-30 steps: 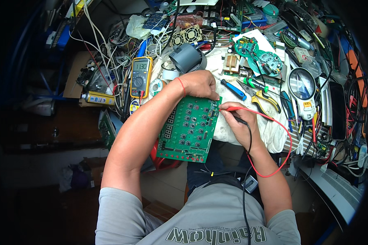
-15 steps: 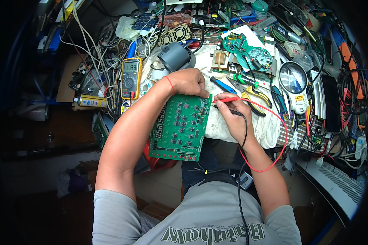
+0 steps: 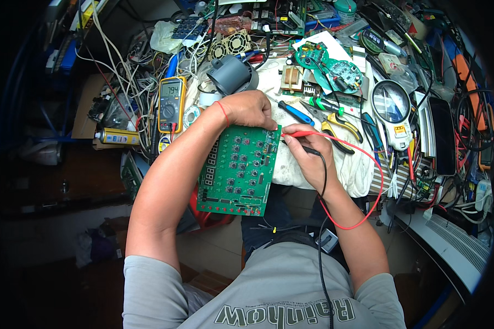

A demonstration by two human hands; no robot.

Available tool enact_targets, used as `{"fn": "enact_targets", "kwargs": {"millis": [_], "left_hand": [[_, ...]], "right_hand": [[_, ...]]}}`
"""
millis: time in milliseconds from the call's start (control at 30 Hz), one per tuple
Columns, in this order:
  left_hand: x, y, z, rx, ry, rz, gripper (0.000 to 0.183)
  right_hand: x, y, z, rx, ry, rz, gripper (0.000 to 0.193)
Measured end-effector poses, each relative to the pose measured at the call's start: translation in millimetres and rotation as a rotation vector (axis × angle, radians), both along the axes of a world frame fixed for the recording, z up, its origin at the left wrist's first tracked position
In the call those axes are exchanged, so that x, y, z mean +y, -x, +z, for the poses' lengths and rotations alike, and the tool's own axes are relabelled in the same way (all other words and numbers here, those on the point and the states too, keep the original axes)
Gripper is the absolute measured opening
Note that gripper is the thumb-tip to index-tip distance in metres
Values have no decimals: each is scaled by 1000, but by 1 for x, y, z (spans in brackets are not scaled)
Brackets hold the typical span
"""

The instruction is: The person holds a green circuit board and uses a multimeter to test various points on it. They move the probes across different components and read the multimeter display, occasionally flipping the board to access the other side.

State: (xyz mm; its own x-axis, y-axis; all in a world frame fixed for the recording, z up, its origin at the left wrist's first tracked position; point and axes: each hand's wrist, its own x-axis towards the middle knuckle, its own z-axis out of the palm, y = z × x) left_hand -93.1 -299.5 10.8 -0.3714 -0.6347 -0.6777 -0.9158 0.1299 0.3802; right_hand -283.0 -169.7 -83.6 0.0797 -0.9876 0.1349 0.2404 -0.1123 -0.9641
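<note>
Compared with the picture of one second ago, the whole scene sits a little more to the left in the frame, as if the view has turned. The display of the yellow multimeter (image 3: 172, 107), at the upper left of the centre, shows other digits now. The hands keep almost the same pose over the green circuit board (image 3: 241, 181), which is in the middle of the frame, tilted, with its row of red parts at the lower edge.

The left forearm rises from the lower left and passes over the left side of the board. The left hand (image 3: 250, 111) is bent at the wrist, with its fingers pointing down, and it pinches the board's upper right corner. The right forearm comes from the lower right. The right hand (image 3: 311, 159) grasps the red probe (image 3: 300, 134) and the black probe (image 3: 310, 150) together, both pointing left to the board's right edge; whether the tips touch metal, I cannot tell.
</note>
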Motion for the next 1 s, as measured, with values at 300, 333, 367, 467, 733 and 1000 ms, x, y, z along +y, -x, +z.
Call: {"fn": "enact_targets", "kwargs": {"millis": [300,333,367,467,733,1000], "left_hand": [[0,1,1,-16,1,-24,35],[1,1,1,-13,1,-21,35],[1,1,1,-11,2,-19,35],[1,1,2,-8,2,-22,35],[1,2,0,-22,9,-35,34],[1,2,1,-12,8,-29,35]], "right_hand": [[1,1,1,9,17,14,14],[1,1,1,5,21,14,14],[1,1,1,4,22,14,15],[0,0,0,13,42,14,15],[1,1,0,14,30,16,15],[2,1,0,22,7,17,15]]}}
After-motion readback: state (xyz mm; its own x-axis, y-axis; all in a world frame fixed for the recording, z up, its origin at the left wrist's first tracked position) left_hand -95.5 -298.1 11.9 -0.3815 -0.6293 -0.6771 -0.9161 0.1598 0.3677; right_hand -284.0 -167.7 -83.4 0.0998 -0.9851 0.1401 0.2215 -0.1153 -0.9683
